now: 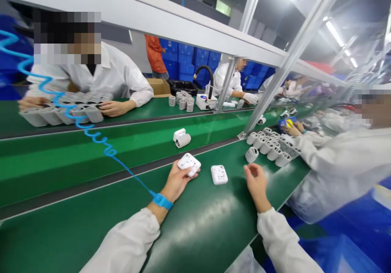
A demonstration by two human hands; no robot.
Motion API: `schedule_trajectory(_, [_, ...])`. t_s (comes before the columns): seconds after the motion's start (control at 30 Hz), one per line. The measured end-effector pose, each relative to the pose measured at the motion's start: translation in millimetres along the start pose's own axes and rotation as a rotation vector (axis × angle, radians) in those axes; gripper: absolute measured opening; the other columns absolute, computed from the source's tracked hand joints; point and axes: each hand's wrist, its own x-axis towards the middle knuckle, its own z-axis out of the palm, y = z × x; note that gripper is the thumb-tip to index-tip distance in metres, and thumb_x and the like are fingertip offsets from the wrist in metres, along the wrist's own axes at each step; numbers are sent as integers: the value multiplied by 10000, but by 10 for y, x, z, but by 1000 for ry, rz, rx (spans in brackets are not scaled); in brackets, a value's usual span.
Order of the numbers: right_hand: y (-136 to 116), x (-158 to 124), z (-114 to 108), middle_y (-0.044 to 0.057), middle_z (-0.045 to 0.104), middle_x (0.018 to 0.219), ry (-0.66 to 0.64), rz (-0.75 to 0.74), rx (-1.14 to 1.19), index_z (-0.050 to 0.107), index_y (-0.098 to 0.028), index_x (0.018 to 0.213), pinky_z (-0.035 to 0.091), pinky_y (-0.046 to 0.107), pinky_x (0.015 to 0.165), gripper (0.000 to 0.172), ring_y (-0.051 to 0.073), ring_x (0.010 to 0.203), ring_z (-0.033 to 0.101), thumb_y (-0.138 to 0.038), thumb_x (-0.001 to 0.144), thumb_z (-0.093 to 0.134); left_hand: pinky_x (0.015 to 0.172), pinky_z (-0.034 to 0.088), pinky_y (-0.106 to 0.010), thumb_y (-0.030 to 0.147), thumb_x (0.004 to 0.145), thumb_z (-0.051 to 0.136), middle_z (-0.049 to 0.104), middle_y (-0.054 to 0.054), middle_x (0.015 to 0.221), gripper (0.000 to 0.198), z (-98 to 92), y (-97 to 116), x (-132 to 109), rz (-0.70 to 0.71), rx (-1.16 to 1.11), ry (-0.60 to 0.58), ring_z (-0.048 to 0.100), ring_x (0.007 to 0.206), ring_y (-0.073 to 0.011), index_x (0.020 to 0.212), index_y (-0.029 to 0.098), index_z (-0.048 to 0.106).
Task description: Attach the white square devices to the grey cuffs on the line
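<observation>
My left hand [179,181] is closed on a white square plastic housing [190,164], tilted up above the green bench, with small holes and fittings on its face. A blue strap [163,201] with a coiled cord circles my left wrist. A second white housing [219,175] of the same look lies flat on the bench between my hands. My right hand [256,183] is loosely curled with nothing visible in it, thumb and fingers slightly apart. Just beyond its fingertips stands a grey rounded shell [252,154], apart from a group of similar shells [269,145].
On the green conveyor belt [137,143] lie a white piece [179,134] and a grey shell [183,140]. Across it, a person in white [119,67] handles rows of grey shells. Another person's sleeve [320,151] is close on my right. A metal post [275,90] rises beyond the shells.
</observation>
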Motion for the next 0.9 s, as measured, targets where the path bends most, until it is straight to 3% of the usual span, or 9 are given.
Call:
schedule_trajectory(0.1, [308,430,-226,204,610,1196,156,100,-42,550,-148,1152,540,447,819,632,296,980,643,-570,706,696,683,593,-349,139,648,794,718,-83,1002,570,-51,56,-82,-5,13,38,744,816,-283,1104,198,459])
schedule_trajectory(0.23, [469,917,-232,186,525,1375,-138,166,124,487,-194,1271,540,434,883,908,309,1108,619,-458,481,849,665,582,-337,147,675,772,719,-97,1004,566,-70,73,-202,-18,24,55,744,811,-281,1150,197,468])
schedule_trajectory(0.3, [450,1055,-147,161,606,1271,-260,180,213,521,-190,1213,527,450,920,849,307,1090,629,-442,473,854,666,578,-336,148,682,763,719,-99,999,568,-77,66,-213,-15,10,64,743,808,-276,1164,197,468])
schedule_trajectory(0.37, [338,1098,-11,153,651,1169,-279,175,261,547,-178,1148,529,459,912,763,313,1061,638,-466,506,842,691,580,-354,152,694,750,716,-99,1004,553,-89,61,-188,-9,-23,72,739,830,-273,1170,198,472])
schedule_trajectory(0.5, [-248,800,450,104,657,1098,-406,203,455,515,-222,1203,573,406,724,666,283,933,677,-555,675,746,779,584,-435,145,705,728,702,-79,1058,513,-127,78,-91,23,-145,119,714,915,-259,1165,210,511])
schedule_trajectory(0.6, [-857,273,871,39,648,960,-649,388,818,531,-271,1200,513,311,549,563,216,744,657,-495,732,748,852,564,-443,148,691,751,701,-75,1086,526,-149,100,-44,89,-192,130,690,952,-237,1173,213,550])
schedule_trajectory(0.7, [-1280,-218,1188,25,633,887,-844,543,1044,594,-257,1108,457,277,506,438,197,697,625,-400,727,757,894,538,-395,165,667,780,711,-89,1085,545,-151,90,-26,161,-194,134,680,970,-224,1175,197,587])
schedule_trajectory(0.8, [-1375,-444,1331,31,657,936,-903,573,1076,632,-240,1058,491,289,583,374,207,780,637,-314,712,754,919,522,-387,171,652,786,716,-97,1081,533,-159,27,-5,223,-171,133,672,1006,-236,1157,178,615])
schedule_trajectory(0.9, [-1293,-457,1340,47,687,1040,-887,482,992,644,-226,1087,526,327,780,410,234,949,642,-303,709,781,919,520,-384,213,679,783,717,-101,1087,473,-191,-48,23,303,-58,167,669,1013,-243,1126,163,635])
